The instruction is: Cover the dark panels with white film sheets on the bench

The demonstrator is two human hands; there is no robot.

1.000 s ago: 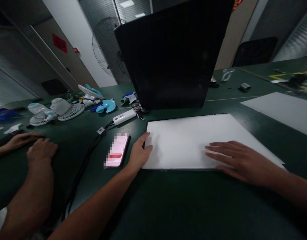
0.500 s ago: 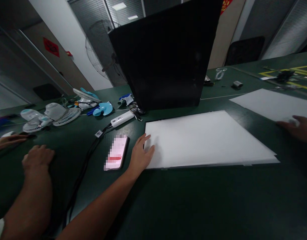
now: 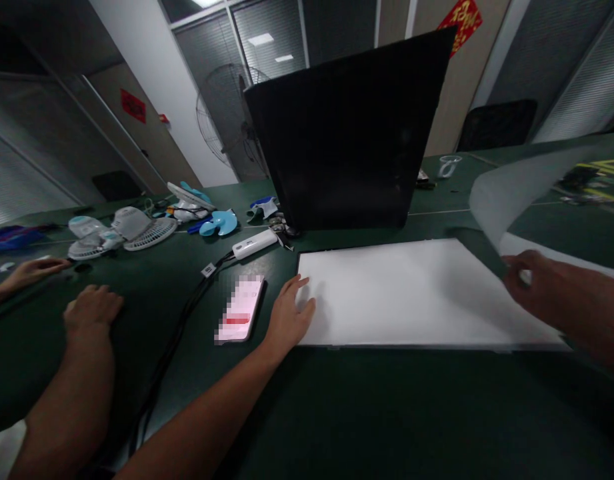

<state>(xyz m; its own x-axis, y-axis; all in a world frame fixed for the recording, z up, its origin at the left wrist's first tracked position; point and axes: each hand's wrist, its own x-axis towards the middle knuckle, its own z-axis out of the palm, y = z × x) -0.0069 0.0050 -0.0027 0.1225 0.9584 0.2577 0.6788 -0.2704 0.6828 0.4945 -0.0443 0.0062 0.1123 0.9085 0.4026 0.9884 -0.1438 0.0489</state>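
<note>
A flat white panel with a thin dark edge lies on the green table. My left hand rests on its left edge, fingers apart and holding nothing. Over the panel's right end, my right hand is closed on a translucent plastic sheet, which bends upward from the fingers. Another white sheet lies on the table behind that hand, partly hidden by it. Left of my left hand is a phone with its screen lit and blurred out.
A large black screen panel stands upright behind the white panel. A white power strip with black cables lies at left. Fan parts and blue blades sit farther back. Other people's hands rest at the left. A clear cup stands behind.
My right hand has moved left, over the panel's right end, lifting the translucent sheet, which now curls. My left hand stays on the panel's edge. The camera view has tilted up slightly.
</note>
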